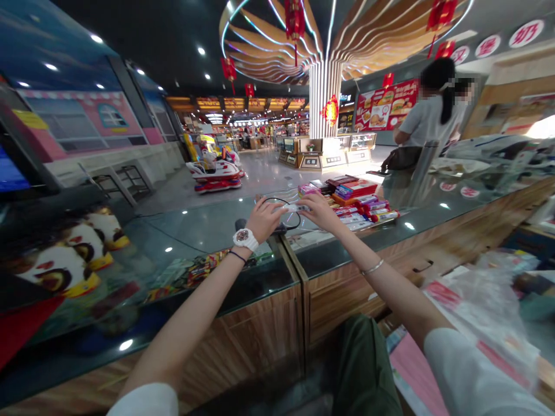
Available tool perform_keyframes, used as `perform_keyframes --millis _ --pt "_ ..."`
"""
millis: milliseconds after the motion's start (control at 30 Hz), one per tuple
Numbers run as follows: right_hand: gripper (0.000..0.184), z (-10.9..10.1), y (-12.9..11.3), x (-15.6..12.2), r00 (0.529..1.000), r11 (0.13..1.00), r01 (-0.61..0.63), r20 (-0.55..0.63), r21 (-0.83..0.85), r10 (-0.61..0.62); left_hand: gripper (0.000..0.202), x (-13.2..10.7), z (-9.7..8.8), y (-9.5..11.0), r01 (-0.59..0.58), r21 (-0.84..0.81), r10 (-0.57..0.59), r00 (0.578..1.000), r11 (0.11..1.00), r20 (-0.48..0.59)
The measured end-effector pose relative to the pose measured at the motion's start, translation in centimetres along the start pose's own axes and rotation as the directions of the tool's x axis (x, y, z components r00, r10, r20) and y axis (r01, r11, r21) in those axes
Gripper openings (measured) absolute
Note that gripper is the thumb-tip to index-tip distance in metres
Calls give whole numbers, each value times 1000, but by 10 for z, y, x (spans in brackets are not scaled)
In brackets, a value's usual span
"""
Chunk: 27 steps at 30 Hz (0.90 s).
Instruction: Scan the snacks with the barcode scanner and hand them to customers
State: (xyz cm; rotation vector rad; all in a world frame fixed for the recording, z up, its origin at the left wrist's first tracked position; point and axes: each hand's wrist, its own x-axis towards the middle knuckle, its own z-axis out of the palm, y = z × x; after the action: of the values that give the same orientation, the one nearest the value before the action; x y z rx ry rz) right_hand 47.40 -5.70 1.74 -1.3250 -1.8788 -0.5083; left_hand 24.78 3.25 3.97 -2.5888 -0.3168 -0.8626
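Note:
Above the glass counter top, both my hands grip a small, pale, strip-like item [295, 208] whose kind I cannot make out. My left hand [264, 221], with a white watch [245, 238] on its wrist, pinches one end. The other end is between the fingers of my right hand [321, 212]; a silver bangle circles that forearm. Behind and below the item loops a black cable [296, 224]. A dark object [241, 225] stands just left of my left hand, mostly hidden. Beyond my right hand lie colourful boxes and tube-shaped packs [362, 205].
The glass counter [208, 216] spans the front, with packets showing under the glass. Round white-and-yellow packs [69, 254] sit at left. Plastic bags [485, 306] lie at lower right. A person [427, 115] stands across the counter. A kiddie ride [217, 170] is farther back.

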Motion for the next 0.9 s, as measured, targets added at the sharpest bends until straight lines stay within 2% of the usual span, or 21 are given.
perform_keyframes --millis 300,433,533,633,733,800,900 --pt "25 61 -45 64 998 994 65 16 82 -67 35 -53 -36 -50 175 92 -174 984 980 -24" --pt "27 87 -60 84 999 983 38 10 182 -40 35 -73 -37 -68 266 120 -262 964 957 -48" --pt "47 101 -65 88 996 932 -34 -65 360 61 35 -84 -35 -77 296 124 -293 955 947 -40" --pt "65 106 -60 83 955 772 -178 -84 610 286 37 -89 -35 -80 299 122 -296 954 946 -43" --pt "59 104 -51 76 867 489 -360 91 794 491 38 -88 -37 -77 293 122 -288 956 948 -53" --pt "54 101 -48 72 819 306 -447 246 841 519 37 -87 -37 -73 279 129 -275 960 952 -46" --pt "48 99 -52 70 782 125 -497 381 859 493 37 -87 -37 -70 258 146 -255 966 955 -39"
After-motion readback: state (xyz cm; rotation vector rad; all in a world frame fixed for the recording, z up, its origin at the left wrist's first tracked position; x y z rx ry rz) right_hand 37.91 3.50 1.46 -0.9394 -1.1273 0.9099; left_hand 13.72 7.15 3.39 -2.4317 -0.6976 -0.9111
